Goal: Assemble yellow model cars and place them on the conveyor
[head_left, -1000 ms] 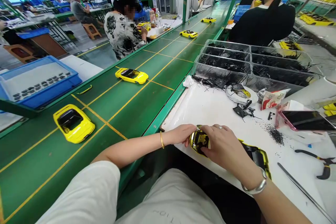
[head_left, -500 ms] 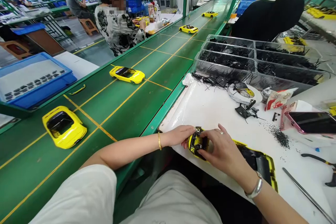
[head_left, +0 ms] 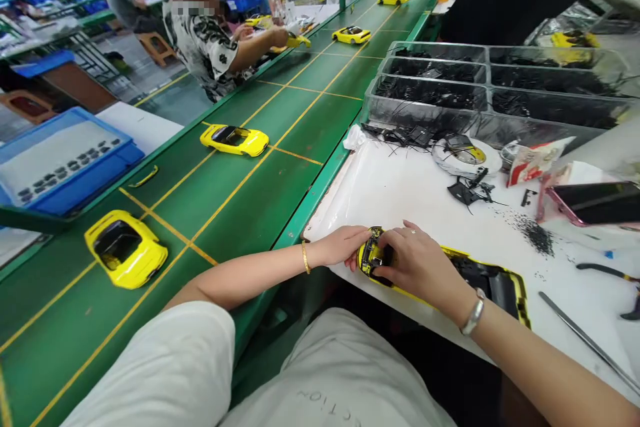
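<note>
An upturned yellow toy car body (head_left: 493, 283) with black parts inside lies along the near edge of the white table. At its left end, my left hand (head_left: 351, 247) is closed on the rim, its curled fingers partly under the shell. My right hand (head_left: 420, 263) arches over the same end, thumb and fingertips bent down into the shell and gripping there. A small piece between those fingertips would be hidden from me. My right hand and forearm cover the middle of the body.
A green conveyor (head_left: 240, 207) on my left carries several yellow cars, the nearest car (head_left: 127, 250) close by. Clear bins (head_left: 425, 107) of black parts stand behind the table. Phone (head_left: 595, 203), pliers (head_left: 607, 271), tweezers (head_left: 585, 333) and black pellets (head_left: 537, 233) lie on the right. Co-workers sit farther off.
My view has tilted down slightly. Both hands stay at the body's left end, the right fingers shifting slightly. Across the conveyor, a co-worker's arm now reaches out with a yellow car.
</note>
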`<action>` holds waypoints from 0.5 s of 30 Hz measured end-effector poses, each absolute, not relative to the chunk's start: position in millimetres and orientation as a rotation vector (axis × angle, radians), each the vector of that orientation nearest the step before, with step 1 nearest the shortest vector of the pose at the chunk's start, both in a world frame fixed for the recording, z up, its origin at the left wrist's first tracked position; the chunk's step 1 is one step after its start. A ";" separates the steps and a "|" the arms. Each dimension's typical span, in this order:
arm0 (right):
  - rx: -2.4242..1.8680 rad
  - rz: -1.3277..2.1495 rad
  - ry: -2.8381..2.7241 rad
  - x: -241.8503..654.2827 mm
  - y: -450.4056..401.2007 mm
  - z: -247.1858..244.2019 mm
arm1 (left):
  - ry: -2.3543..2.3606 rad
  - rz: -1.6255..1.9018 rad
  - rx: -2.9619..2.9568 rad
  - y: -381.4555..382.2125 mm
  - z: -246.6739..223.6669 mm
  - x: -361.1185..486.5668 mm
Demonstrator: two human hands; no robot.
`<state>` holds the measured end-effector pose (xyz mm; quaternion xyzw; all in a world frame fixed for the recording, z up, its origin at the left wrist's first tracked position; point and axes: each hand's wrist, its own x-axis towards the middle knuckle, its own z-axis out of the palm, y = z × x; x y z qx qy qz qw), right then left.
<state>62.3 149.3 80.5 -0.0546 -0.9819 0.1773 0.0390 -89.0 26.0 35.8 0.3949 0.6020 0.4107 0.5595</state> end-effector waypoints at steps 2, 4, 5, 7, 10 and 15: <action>-0.205 0.531 -3.041 56.6 149.5 87.1 | 1.460 0.947 0.922 29.1 40.9 -88.2; -0.199 0.486 -3.004 64.6 144.9 94.9 | 1.478 0.897 0.912 28.5 48.5 -87.3; -0.184 0.471 -2.942 75.4 139.7 97.5 | 1.469 0.867 0.893 25.6 52.8 -86.8; -0.196 0.496 -2.724 109.6 123.4 95.9 | 1.407 0.792 0.843 14.2 61.0 -85.5; -0.588 0.732 -2.436 172.0 93.6 76.2 | 1.294 0.638 0.806 -6.6 70.0 -80.9; -1.196 1.604 -2.130 213.6 66.4 37.7 | 1.253 0.603 0.807 -1.1 67.0 -65.2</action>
